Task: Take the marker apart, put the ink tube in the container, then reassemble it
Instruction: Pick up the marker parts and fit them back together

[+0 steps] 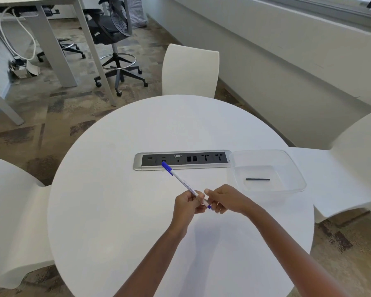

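Observation:
A slim white marker (181,181) with a blue cap points up and to the left over the round white table (116,211). My left hand (187,203) grips its lower barrel. My right hand (222,199) pinches the small blue end piece (209,207) at the marker's near end, touching the barrel. A dark ink tube (257,179) lies flat on the floor of the clear plastic container (296,176) at the right of the table.
A silver power and data socket strip (183,160) is set into the table just beyond the marker's cap. White chairs stand at the far side (190,70), left (13,221) and right (351,159). A black office chair (111,33) stands behind.

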